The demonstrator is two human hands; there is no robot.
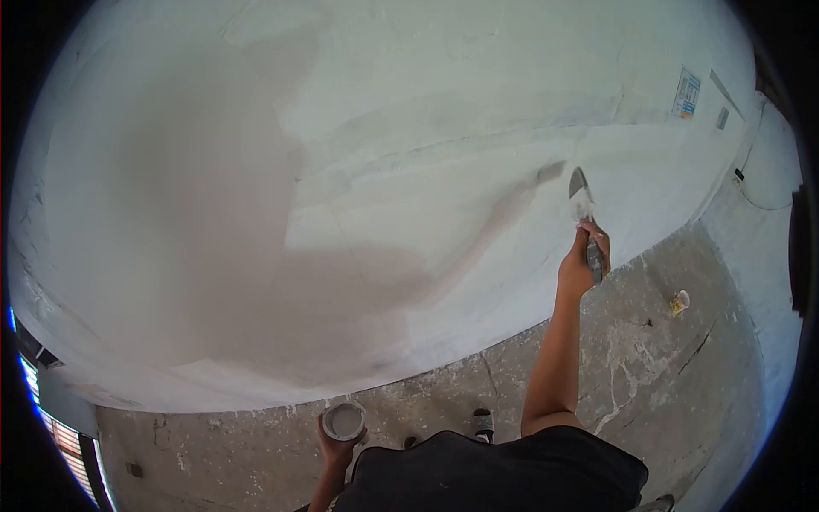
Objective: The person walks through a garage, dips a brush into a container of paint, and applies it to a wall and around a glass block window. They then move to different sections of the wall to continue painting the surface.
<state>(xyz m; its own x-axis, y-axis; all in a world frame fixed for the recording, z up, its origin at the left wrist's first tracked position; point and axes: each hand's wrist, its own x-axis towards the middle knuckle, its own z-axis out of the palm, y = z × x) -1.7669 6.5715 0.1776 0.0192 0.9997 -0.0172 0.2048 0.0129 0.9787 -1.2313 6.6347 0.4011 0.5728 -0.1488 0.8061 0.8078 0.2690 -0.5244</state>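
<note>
My right hand [590,256], at the end of a raised arm, is closed around the dark handle of a putty knife [581,194]. Pale paste coats the lower part of its blade, which points upward in front of the white wall [478,205]. The shadow of arm and blade falls on the wall just to the left. Low at my left side, my left hand [334,448] is wrapped around a round bowl [345,421] with smooth grey paste inside; most of its fingers are hidden behind the bowl.
A printed label [686,92] and a small grey plate [723,118] are on the wall at the upper right. A cable runs from a dark fitting [739,175] on the side wall. On the stained, cracked concrete floor [631,358] lies a crumpled yellow-white wrapper [679,302].
</note>
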